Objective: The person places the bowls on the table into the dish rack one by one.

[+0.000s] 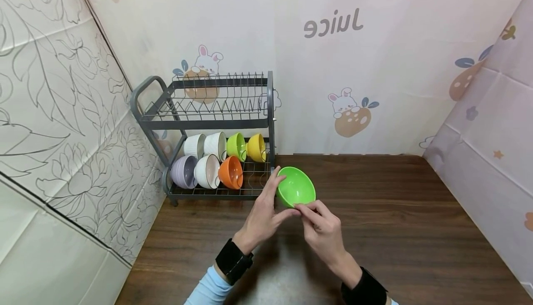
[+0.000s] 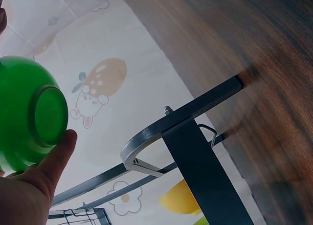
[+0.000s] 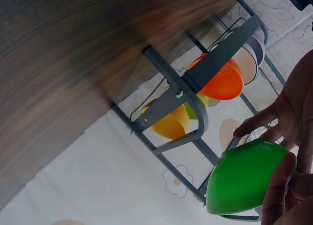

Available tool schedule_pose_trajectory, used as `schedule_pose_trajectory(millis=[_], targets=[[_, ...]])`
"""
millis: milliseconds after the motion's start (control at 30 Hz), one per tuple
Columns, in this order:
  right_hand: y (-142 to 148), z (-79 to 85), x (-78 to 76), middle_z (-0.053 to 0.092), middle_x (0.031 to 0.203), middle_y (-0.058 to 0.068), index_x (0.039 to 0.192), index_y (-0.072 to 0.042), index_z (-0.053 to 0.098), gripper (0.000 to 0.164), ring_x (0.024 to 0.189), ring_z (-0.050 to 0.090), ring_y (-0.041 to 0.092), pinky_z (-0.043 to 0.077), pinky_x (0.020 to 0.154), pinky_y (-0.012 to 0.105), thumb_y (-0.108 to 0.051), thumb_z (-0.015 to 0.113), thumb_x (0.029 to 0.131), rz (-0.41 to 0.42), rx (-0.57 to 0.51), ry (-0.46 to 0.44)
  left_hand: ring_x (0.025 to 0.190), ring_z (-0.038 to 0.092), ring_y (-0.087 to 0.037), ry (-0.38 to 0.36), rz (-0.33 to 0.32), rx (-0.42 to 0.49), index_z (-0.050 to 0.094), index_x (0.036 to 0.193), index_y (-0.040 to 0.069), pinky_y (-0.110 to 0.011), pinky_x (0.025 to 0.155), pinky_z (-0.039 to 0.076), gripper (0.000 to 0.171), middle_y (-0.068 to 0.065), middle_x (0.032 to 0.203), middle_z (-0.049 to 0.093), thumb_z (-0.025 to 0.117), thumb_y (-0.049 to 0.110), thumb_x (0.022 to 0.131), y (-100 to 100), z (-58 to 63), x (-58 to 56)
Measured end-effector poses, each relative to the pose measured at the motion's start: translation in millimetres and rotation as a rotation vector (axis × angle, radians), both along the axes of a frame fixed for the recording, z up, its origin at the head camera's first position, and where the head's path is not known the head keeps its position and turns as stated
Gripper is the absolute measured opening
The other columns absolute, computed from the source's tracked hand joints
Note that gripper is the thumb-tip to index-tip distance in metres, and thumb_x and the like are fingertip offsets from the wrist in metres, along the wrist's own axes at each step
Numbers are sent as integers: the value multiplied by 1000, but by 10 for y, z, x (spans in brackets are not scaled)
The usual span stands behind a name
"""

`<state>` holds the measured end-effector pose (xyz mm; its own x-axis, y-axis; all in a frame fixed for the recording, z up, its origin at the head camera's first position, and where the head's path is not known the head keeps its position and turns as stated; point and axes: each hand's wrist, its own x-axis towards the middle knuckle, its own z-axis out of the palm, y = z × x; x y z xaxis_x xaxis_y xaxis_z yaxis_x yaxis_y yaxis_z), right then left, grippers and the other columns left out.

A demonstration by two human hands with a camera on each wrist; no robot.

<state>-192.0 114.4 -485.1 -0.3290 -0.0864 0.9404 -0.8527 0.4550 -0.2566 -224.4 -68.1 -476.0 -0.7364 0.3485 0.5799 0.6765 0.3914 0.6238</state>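
A bright green bowl is held up over the table, just right of the dish rack, its hollow tilted toward the head camera. My left hand holds it from the left, fingers along its side and thumb by the near rim. In the left wrist view, a fingertip of the left hand touches the bowl's base beside its foot ring. My right hand pinches the near rim between thumb and fingers. From the right wrist view, the outside of the green bowl shows between both hands.
A grey two-tier dish rack stands at the back left. Its lower tier carries white bowls, a purple bowl, an orange bowl, another green bowl and a yellow bowl. Brown wooden table extends rightward; printed cloth walls surround it.
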Motion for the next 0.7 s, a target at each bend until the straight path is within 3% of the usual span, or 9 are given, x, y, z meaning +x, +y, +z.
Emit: schedule_pose_trajectory(millis=[233, 367, 500, 700], targets=[[-27, -42, 1, 67, 87, 12, 98, 7, 80, 29, 66, 62, 17, 48, 56, 21, -11, 59, 108, 35, -5, -1, 154, 32, -28, 8, 8, 21, 42, 153, 12, -44, 117, 39, 86, -10, 171, 27, 90, 27, 83, -24, 16, 5], [-21, -63, 8, 69, 96, 12, 106, 5, 79, 16, 72, 65, 19, 52, 61, 22, 7, 68, 96, 56, 21, -65, 150, 39, -30, 14, 39, 11, 44, 151, 10, -44, 113, 43, 83, -14, 168, 32, 90, 26, 84, -41, 29, 0], [-10, -98, 22, 70, 113, 15, 118, 3, 77, 42, 78, 67, 17, 52, 64, 18, 20, 74, 79, 50, 73, -146, 143, 49, -31, 19, 91, 0, 45, 149, 7, -42, 108, 49, 79, -20, 166, 34, 89, 24, 86, -80, 41, -13], [31, -147, 9, 68, 123, 17, 123, 0, 76, 49, 84, 68, 19, 53, 64, 18, 19, 76, 78, 13, 85, -164, 142, 48, -31, 27, 172, -44, 46, 149, 6, -43, 110, 48, 80, -20, 167, 31, 91, 21, 84, -216, 92, -34]])
